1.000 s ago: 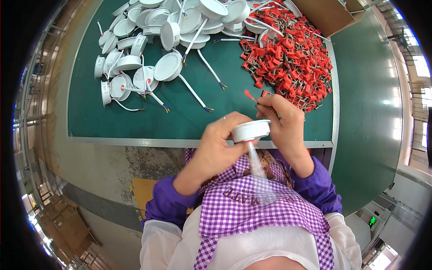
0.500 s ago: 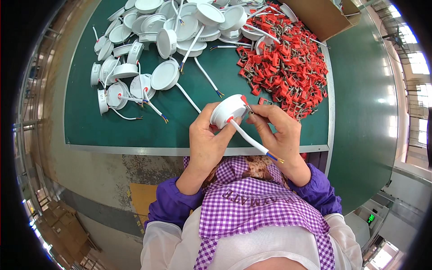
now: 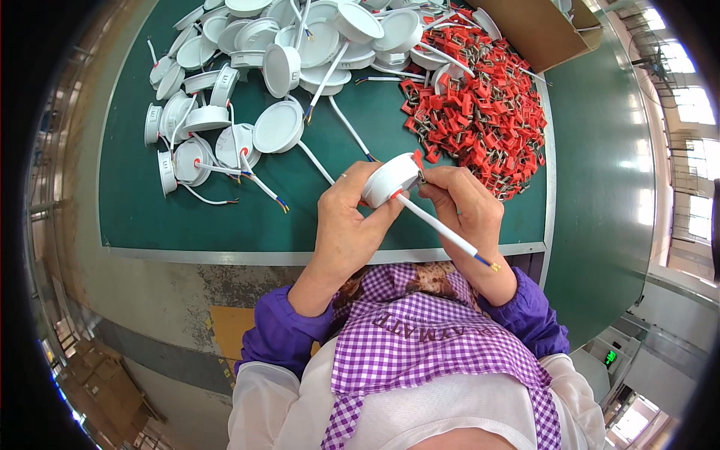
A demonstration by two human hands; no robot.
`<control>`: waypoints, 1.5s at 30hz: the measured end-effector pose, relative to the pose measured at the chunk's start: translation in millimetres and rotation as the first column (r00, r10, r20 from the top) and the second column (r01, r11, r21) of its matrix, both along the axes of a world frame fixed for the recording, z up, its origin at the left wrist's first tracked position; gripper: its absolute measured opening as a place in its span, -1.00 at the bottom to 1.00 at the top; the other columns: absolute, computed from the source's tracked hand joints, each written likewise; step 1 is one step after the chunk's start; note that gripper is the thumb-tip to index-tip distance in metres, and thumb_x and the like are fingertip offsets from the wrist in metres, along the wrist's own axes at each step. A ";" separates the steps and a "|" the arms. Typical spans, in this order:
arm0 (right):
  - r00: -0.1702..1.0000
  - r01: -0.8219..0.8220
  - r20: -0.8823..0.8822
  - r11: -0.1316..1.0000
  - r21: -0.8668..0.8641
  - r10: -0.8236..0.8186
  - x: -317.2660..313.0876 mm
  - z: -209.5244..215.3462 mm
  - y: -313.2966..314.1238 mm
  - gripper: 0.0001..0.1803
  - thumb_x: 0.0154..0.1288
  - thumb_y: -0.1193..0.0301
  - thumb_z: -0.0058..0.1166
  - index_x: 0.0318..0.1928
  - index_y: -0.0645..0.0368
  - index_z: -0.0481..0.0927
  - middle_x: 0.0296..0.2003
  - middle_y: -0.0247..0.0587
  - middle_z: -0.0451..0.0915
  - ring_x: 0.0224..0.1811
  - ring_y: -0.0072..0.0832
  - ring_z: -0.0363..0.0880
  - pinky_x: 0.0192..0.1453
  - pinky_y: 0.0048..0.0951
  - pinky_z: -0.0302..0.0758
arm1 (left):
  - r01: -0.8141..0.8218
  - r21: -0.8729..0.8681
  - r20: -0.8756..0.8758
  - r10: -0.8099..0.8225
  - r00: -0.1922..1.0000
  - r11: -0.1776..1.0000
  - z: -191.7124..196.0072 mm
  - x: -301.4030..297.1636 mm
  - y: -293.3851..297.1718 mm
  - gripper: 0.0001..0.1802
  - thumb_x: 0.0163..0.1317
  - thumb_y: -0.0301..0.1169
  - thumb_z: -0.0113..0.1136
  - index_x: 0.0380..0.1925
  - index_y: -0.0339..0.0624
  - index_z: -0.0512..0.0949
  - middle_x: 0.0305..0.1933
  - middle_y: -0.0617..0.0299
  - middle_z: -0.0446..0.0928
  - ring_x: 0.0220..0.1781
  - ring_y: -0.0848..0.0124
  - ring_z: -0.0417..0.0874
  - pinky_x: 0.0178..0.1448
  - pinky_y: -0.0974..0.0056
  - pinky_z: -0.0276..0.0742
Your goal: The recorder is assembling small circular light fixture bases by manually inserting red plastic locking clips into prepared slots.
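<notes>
My left hand [image 3: 348, 214] grips a round white downlight [image 3: 386, 178] by its side, tilted above the table's front edge. Its white cable [image 3: 439, 229] leaves through a red grommet and ends in bare-tipped coloured wires over my right wrist. At the fixture's upper right edge sits a red spring clip [image 3: 418, 161] with a metal part. The thumb and fingers of my right hand [image 3: 466, 204] are pinched on that clip's metal part, against the rim. Fingertips partly hide where the clip meets the housing.
Many white downlights [image 3: 279, 126] with cables lie across the green table [image 3: 217, 229] at the left and back. A heap of red clips with metal springs [image 3: 480, 112] covers the right side. Behind it stands a cardboard box [image 3: 544, 37]. A metal edge [image 3: 225, 256] borders the table.
The downlight and both hands have shifted slightly to the right. The cable end has swung right, over my right wrist. My right fingers stay at the clip.
</notes>
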State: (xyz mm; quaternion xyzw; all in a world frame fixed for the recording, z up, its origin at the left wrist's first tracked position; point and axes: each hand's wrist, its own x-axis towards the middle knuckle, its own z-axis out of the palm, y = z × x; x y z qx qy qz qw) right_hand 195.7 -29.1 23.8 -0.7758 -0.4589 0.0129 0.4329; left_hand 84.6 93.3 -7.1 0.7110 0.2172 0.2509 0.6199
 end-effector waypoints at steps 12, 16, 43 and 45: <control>0.997 -0.040 -0.061 0.999 0.020 0.041 10.3 -9.3 -9.2 -0.81 0.16 0.69 0.17 -0.20 0.26 0.55 -0.36 -0.11 0.58 -0.36 -0.28 0.63 -0.30 -0.39 0.53 | 0.168 -0.118 -0.071 -0.177 0.982 0.979 4.2 0.1 4.2 -0.73 0.17 -0.48 0.36 -0.14 -0.28 0.58 -0.27 0.31 0.60 -0.22 0.61 0.55 -0.12 0.42 0.49; 0.877 -0.040 -0.478 0.999 0.019 0.045 9.1 9.5 -10.3 -0.59 0.19 0.65 0.23 0.06 0.28 0.49 -0.14 -0.16 0.62 -0.28 -0.51 0.64 -0.18 -0.50 0.55 | 0.134 -0.304 0.030 -0.132 0.991 0.943 -5.4 -4.3 -5.3 -0.68 0.13 -0.50 0.34 -0.10 -0.29 0.56 -0.31 0.24 0.60 -0.28 0.52 0.58 -0.17 0.37 0.52; 0.911 0.167 -0.409 0.867 0.470 0.046 189.6 142.2 39.6 -0.61 0.38 0.39 0.16 0.10 0.38 0.50 -0.12 -0.08 0.66 -0.13 -0.40 0.69 -0.04 -0.51 0.64 | 0.115 0.785 -0.349 0.281 0.894 0.609 62.1 -41.5 96.5 -0.38 0.05 -0.58 0.30 0.19 -0.28 0.45 0.18 -0.02 0.51 0.28 0.06 0.45 0.33 0.11 0.38; 0.929 0.138 -0.370 0.945 0.296 -0.020 180.9 140.8 36.1 -0.55 0.43 0.38 0.08 0.26 0.26 0.44 -0.02 -0.04 0.64 -0.05 -0.39 0.68 0.01 -0.45 0.64 | 0.206 0.787 -0.442 0.299 0.845 0.582 48.3 -41.4 108.2 -0.37 0.01 -0.58 0.30 0.18 -0.30 0.44 0.17 -0.05 0.50 0.29 0.00 0.43 0.34 0.09 0.37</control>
